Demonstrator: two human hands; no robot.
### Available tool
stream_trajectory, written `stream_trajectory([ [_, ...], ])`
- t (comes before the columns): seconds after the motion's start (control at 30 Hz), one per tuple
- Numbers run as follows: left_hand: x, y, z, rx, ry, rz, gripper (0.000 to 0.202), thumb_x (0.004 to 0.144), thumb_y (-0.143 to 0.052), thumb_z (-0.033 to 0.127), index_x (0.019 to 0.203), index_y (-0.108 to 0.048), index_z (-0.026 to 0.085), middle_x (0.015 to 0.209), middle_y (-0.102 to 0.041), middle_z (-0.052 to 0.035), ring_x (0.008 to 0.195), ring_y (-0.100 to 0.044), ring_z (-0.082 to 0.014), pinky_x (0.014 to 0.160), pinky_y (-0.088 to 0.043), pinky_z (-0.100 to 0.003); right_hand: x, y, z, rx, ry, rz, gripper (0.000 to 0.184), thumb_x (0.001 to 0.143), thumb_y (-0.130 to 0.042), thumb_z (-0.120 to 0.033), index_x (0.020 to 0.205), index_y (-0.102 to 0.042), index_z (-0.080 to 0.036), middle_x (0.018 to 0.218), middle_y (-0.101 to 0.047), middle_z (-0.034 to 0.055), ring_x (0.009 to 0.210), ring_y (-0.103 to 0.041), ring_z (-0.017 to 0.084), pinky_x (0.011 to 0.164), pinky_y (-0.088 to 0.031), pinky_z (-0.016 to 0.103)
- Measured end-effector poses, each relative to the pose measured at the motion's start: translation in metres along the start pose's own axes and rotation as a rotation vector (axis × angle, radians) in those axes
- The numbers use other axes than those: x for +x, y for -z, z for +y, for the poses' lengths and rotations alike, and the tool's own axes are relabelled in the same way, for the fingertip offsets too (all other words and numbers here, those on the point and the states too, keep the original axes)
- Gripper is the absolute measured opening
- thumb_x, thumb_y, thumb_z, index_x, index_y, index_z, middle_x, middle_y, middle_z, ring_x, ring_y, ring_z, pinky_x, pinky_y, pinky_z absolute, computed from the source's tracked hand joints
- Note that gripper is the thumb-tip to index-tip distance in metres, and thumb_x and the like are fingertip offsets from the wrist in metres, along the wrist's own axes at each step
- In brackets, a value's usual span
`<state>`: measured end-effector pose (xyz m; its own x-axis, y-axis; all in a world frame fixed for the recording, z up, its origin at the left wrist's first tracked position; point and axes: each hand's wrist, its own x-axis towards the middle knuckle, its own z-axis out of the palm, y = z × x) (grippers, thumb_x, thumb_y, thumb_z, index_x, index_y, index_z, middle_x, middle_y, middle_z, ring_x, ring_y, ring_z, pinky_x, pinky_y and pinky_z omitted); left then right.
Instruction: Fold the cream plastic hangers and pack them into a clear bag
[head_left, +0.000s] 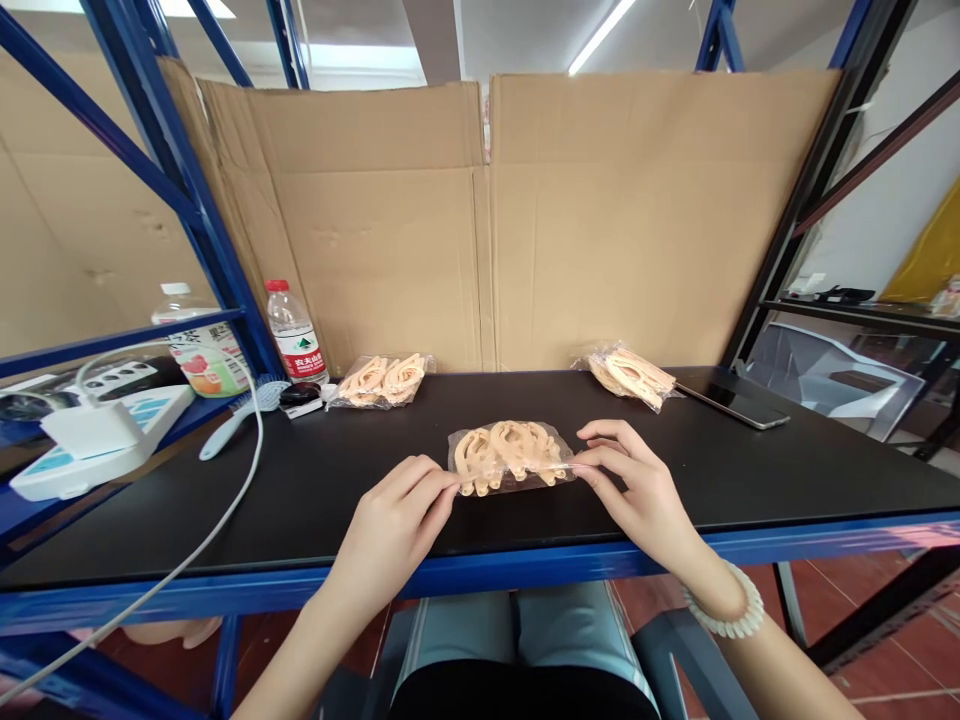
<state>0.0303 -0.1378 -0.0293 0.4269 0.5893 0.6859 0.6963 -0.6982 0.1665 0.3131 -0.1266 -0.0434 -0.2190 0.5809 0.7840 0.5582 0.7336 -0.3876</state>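
A clear plastic bag of beige, ring-shaped pieces (517, 448) lies on the black tabletop (300, 500) in front of me. My left hand (401, 515) pinches the bag's near left corner between thumb and fingers. At the near right edge, my right hand (630, 485) grips the film with thumb and index finger, its other fingers stretched out above. The near edge of the bag runs between both hands. What the pieces inside are exactly, I cannot make out.
Similar filled bags lie at the back left (381, 380) and back right (626, 375). A phone (731, 402), a water bottle (295, 335), a hairbrush (240, 415) and a power strip (105, 440) with a white cable (217, 530) flank the work area. Cardboard (375, 230) walls the back.
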Motion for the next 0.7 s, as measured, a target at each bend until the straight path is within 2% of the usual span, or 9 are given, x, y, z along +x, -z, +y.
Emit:
stream_trajectory([
  [0.13, 0.017, 0.006, 0.007, -0.119, 0.182, 0.211, 0.018, 0.095, -0.046, 0.024, 0.083, -0.058, 0.019, 0.089, -0.057, -0.0033, 0.082, -0.056, -0.0149, 0.074, -0.045, -0.025, 0.02, 0.004, -0.01, 0.064, -0.042, 0.079, 0.012, 0.091, -0.055, -0.022, 0.085, -0.065, -0.021, 0.102, -0.061, 0.0067, 0.092, -0.061, 0.018, 0.078, -0.049, 0.03],
  [0.23, 0.04, 0.008, 0.001, -0.201, 0.296, 0.255, 0.021, 0.095, -0.042, 0.029, 0.081, -0.055, 0.019, 0.083, -0.058, -0.0018, 0.078, -0.056, -0.015, 0.069, -0.044, -0.024, 0.05, 0.006, -0.012, 0.12, -0.076, 0.061, 0.016, 0.093, -0.052, -0.026, 0.082, -0.061, -0.019, 0.083, -0.062, 0.0034, 0.077, -0.06, 0.016, 0.069, -0.047, 0.028],
  [0.3, 0.057, 0.009, -0.007, -0.178, 0.391, 0.279, 0.024, 0.095, -0.039, 0.031, 0.078, -0.053, 0.02, 0.069, -0.053, 0.0014, 0.065, -0.051, -0.0141, 0.061, -0.041, -0.024, 0.073, 0.004, -0.011, 0.124, -0.062, 0.031, 0.018, 0.094, -0.049, -0.025, 0.08, -0.058, -0.018, 0.071, -0.059, 0.0004, 0.066, -0.056, 0.014, 0.062, -0.045, 0.026],
  [0.37, 0.075, 0.008, -0.016, -0.15, 0.422, 0.341, 0.026, 0.094, -0.038, 0.029, 0.072, -0.047, 0.02, 0.066, -0.05, 0.0021, 0.064, -0.049, -0.0141, 0.061, -0.04, -0.024, 0.094, 0.0, -0.01, 0.102, -0.041, 0.013, 0.016, 0.093, -0.047, -0.023, 0.08, -0.055, -0.018, 0.065, -0.056, -0.0016, 0.06, -0.053, 0.012, 0.059, -0.042, 0.025],
  [0.47, 0.095, 0.007, -0.031, -0.168, 0.444, 0.464, 0.026, 0.094, -0.037, 0.029, 0.072, -0.045, 0.02, 0.068, -0.05, 0.0017, 0.067, -0.05, -0.0144, 0.063, -0.04, -0.024, 0.12, -0.014, -0.011, 0.136, -0.087, 0.057, 0.016, 0.093, -0.044, -0.022, 0.078, -0.049, -0.019, 0.061, -0.052, -0.0036, 0.056, -0.051, 0.011, 0.057, -0.041, 0.025],
  [0.57, 0.106, 0.007, -0.053, -0.206, 0.486, 0.527, 0.025, 0.093, -0.038, 0.027, 0.071, -0.046, 0.019, 0.068, -0.053, 0.001, 0.067, -0.052, -0.0147, 0.064, -0.041, -0.024, 0.139, -0.037, -0.01, 0.21, -0.157, 0.118, 0.017, 0.093, -0.041, -0.021, 0.077, -0.045, -0.02, 0.057, -0.046, -0.0053, 0.051, -0.049, 0.01, 0.055, -0.04, 0.025],
  [0.7, 0.125, 0.014, -0.1, -0.219, 0.597, 0.531, 0.024, 0.088, -0.045, 0.026, 0.067, -0.053, 0.018, 0.066, -0.056, -0.0005, 0.068, -0.054, -0.0162, 0.063, -0.042, -0.025, 0.176, -0.074, 0.004, 0.226, -0.153, 0.132, 0.007, 0.088, -0.039, -0.015, 0.087, -0.043, -0.021, 0.066, -0.05, -0.0039, 0.052, -0.048, 0.01, 0.059, -0.039, 0.026],
])
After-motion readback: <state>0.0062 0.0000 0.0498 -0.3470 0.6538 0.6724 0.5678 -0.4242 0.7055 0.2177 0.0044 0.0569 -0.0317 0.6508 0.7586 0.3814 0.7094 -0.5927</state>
